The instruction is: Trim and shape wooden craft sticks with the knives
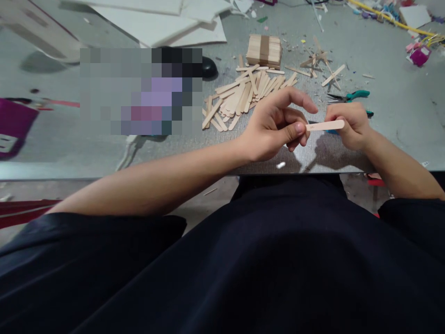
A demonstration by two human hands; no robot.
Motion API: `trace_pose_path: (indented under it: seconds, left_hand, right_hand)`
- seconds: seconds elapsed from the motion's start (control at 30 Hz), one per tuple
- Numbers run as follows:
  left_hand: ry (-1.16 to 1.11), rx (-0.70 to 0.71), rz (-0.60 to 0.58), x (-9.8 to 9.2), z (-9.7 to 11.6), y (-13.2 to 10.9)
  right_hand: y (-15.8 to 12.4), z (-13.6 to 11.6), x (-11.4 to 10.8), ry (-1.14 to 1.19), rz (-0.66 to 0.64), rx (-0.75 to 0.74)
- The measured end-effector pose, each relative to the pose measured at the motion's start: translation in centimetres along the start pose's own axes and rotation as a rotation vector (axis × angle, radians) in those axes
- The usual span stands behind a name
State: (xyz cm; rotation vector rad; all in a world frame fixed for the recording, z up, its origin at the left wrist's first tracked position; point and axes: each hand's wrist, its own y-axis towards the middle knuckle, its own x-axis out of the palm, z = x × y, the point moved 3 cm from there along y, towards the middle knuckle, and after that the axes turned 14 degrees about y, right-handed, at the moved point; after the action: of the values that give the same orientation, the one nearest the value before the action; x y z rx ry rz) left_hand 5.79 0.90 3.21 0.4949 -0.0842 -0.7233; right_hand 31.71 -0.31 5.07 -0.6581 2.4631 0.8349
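My left hand [278, 125] pinches one end of a pale wooden stick [325, 125] between thumb and fingers, its index finger raised and curved. At the stick's other end is my right hand [349, 124], fingers curled in and thumb against the stick. Something blue shows just below the stick, partly hidden by my right hand. Beyond my left hand lies a loose pile of wooden sticks [245, 95]. Behind the pile sits a bundle of sticks [264, 50] with a brown band. Pliers with teal handles [358, 95] rest past my right hand.
Crossed sticks [333, 75] and small scraps lie at the back right of the grey table [392, 134]. White sheets [156, 21] are at the back. A purple object [15, 125] is far left, another [420, 54] far right. A yellow cable [392, 21] crosses the back right corner.
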Motion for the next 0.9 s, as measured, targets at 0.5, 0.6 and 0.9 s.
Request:
trace_pose_path:
  seconds: [0.5,0.6,0.9]
  left_hand:
    - [-0.038,-0.142,0.024,-0.1,-0.3,0.1]
    - [-0.064,-0.211,0.009,-0.2,-0.7,0.1]
    - [-0.072,-0.236,-0.036,0.2,-1.6,0.3]
  right_hand:
    - [-0.8,0.3,-0.4,-0.160,0.037,0.180]
    - [-0.8,0.4,0.2,-0.198,-0.005,0.118]
    - [-1.2,-0.4,1.6,-0.273,0.074,0.115]
